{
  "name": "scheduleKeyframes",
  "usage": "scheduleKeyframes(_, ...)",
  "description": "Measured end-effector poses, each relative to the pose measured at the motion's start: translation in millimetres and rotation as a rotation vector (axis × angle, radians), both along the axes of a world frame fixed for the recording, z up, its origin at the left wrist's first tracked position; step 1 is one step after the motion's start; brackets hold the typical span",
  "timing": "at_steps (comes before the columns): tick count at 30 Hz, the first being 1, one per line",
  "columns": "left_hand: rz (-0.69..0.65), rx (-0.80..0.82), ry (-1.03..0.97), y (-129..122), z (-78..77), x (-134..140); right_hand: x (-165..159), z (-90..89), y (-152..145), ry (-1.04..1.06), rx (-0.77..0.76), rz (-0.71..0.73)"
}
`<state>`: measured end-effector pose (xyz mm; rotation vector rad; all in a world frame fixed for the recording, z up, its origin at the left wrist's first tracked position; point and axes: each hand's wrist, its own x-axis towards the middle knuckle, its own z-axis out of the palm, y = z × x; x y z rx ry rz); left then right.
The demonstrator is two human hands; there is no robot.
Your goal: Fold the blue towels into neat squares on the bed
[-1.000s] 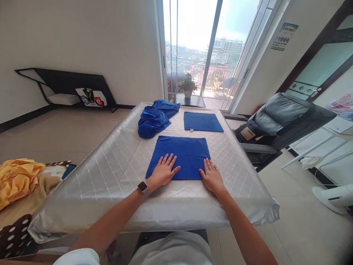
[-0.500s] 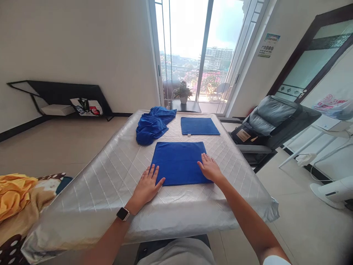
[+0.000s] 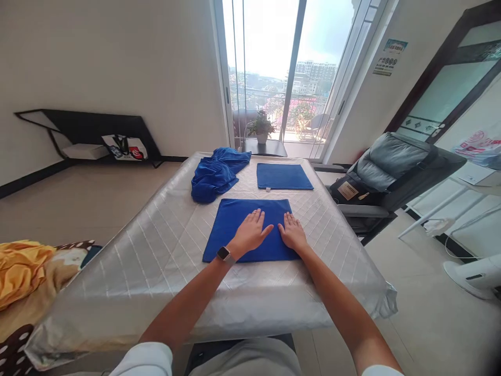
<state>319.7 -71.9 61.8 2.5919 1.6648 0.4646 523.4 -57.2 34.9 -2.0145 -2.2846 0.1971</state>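
Near the middle of the silver table cover, a flat blue cloth is laid out, and both hands are rested on it palm-down. Its middle is covered by the left hand, its right side by the right hand. Nothing is gripped — the fingers are extended on both sides, and how hard the fabric is pressed cannot be told. If pressure were applied unevenly, the cloth could be dragged askew or creased, since the cover beneath looks slick. If it were pushed too far forward, the crumpled blue cloth at far left or the tagged blue cloth at far right could be bumped. The near edge could also be snagged by the watch, worn just beside it.
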Motion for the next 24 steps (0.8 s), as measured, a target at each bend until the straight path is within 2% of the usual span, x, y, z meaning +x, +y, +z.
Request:
scheduleKeyframes(2, -0.146, -0.005, -0.001, 14, -3.2, 52, 2, 0.2, -2, -0.021, 0.012, 0.017)
scheduleKeyframes(4, -0.18, -0.032, -0.009, 22, -11.6, 86, 4, -0.6, -3, -0.043, 0.021, 0.049)
scheduleKeyframes(6, -0.153, -0.07, -0.022, 27, -21.4, 99, 6, -2.1, -3, -0.049, 0.019, 0.063)
scheduleKeyframes(8, -0.111, -0.095, -0.026, 30, -30.2, 92, 5, -3.8, -1, -0.036, 0.015, 0.039)
scheduleKeyframes(10, -0.084, -0.093, -0.017, 29, -35.9, 72, 3, -4.7, 0, -0.019, 0.022, 0.011)
scheduleKeyframes(13, -0.025, -0.1, 0.013, 26, -38.4, 25, 0, -3.9, 2, -0.002, 0.029, -0.006)
scheduleKeyframes(20, 0.283, -0.124, 0.102, 19, -45.0, -100, 0, -2.1, 4, 0.019, -0.022, -0.015)
scheduleKeyframes(24, 0.349, -0.07, 0.088, 13, -53.2, -135, 0, -1.6, 3, 0.023, -0.04, -0.021)
